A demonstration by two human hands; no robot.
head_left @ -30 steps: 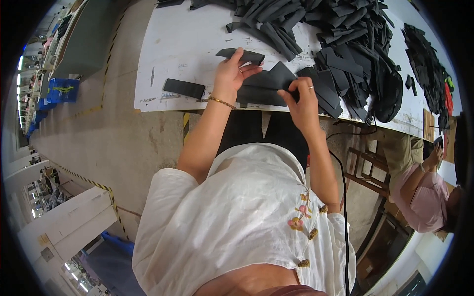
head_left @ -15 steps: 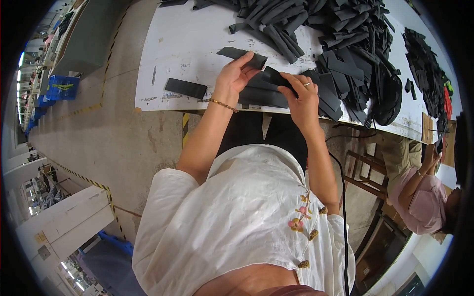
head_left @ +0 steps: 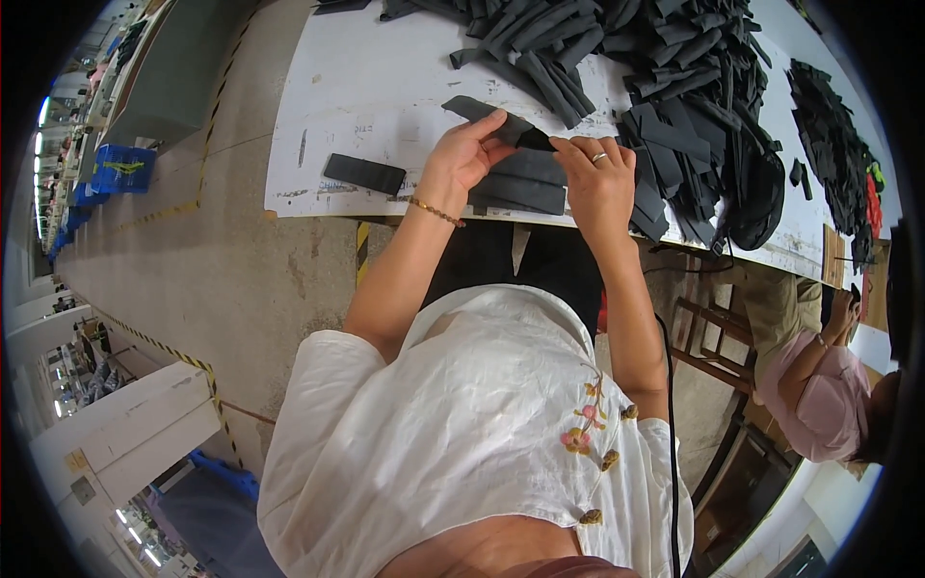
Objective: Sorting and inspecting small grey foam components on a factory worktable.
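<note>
A scuffed white counter [head_left: 328, 106] bears a heap of black strips [head_left: 665, 72] as a person works with 2 hands: the left hand [head_left: 464, 156] and right hand [head_left: 599, 178] grasp a dark piece [head_left: 517, 127] between them, above the counter's near side.

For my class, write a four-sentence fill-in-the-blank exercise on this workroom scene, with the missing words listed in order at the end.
1. The left hand holds a black fabric strip and has a beaded bracelet around its ____.
2. The right hand wears a ring on one ____.
3. A flat black rectangle lies on the white tabletop, to the ____ of both hands.
4. The co-worker wears a top coloured ____.

Missing words: wrist; finger; left; pink.
</note>
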